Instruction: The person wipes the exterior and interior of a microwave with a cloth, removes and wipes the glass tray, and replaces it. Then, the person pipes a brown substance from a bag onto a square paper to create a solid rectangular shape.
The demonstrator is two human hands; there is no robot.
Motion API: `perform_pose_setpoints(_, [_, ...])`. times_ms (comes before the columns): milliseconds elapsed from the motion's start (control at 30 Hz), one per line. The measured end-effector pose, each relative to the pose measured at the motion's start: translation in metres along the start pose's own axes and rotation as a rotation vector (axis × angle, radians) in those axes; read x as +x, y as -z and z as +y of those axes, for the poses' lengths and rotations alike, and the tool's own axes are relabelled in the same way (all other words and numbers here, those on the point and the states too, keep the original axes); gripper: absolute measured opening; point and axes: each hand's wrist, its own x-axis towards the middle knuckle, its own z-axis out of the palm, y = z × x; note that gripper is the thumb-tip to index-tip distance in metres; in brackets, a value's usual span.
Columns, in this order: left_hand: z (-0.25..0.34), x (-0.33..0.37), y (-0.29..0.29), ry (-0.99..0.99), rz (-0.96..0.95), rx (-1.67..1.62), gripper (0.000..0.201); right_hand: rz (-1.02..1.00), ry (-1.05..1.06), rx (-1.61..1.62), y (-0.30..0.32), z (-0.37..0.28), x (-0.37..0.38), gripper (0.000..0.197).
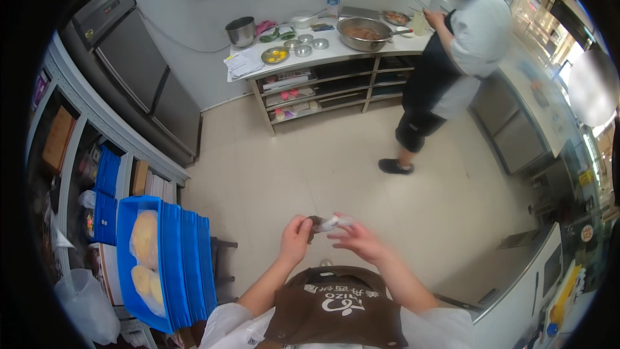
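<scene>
Place: commercial kitchen, bakery-like.
Bench: white-topped bench (329,55) along the far wall, carrying a large steel mixing bowl (368,45), a deep steel pot (241,33) and what look like egg yolks (276,53) in a shallow bowl.
Cold storage: tall grey refrigerator (132,77), left.
Crates: stacked blue plastic crates (188,265), top one holding bagged yellow rounds (144,236).
Dress: brown apron (336,304) on wearer; co-worker (481,39) in cap, dark apron.

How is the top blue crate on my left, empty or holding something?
Not empty: the top blue crate holds rounded yellow items in clear bags. How deep they go, I cannot tell.
</scene>
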Motion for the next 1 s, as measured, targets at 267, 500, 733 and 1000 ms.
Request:
perform_pose_setpoints(267, [-0.024,0.064,0.039,0.240,0.000,-0.193,0.027,0.009,0.098,-0.391,-0.044,-0.026,0.151,0.018])
perform_pose_setpoints(500, [0.061,0.133,0.101,-0.089,0.061,0.238,0.047,-0.126,-0.071,-0.436,-0.027,-0.081,0.244,0.022])
perform_pose_setpoints(733, [0.155,0.232,0.122,-0.228,-0.066,0.681,0.044,-0.223,0.103,-0.666,-0.056,-0.104,0.357,0.015])
perform_pose_setpoints(1000, [0.161,0.339,0.181,-0.510,-0.015,0.896,0.027,-0.049,0.308,-0.937,-0.057,-0.117,0.471,0.016])
